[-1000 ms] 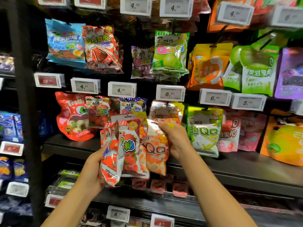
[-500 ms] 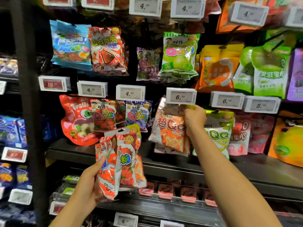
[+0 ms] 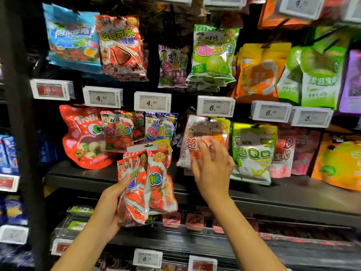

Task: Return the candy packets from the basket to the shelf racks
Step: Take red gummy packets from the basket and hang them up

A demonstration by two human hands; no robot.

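My left hand [image 3: 109, 208] grips a bunch of red strawberry candy packets [image 3: 148, 184], held upright in front of the lower shelf. An orange candy packet [image 3: 197, 132] hangs on its hook under the 6.50 price tag [image 3: 215, 106]. My right hand [image 3: 212, 169] is blurred, fingers spread, empty, just below and in front of that orange packet. No basket is in view.
Hooks carry many hanging packets: red strawberry ones [image 3: 117, 132], purple grape ones [image 3: 160, 130], a green one [image 3: 252, 151], a red Trolli bag [image 3: 84, 137]. A black shelf board [image 3: 293, 194] runs below. A dark upright post [image 3: 17, 133] stands at left.
My right hand hung the orange packet on the hook under the 6.50 tag, let go, and has dropped back down open. My left hand kept its packets.
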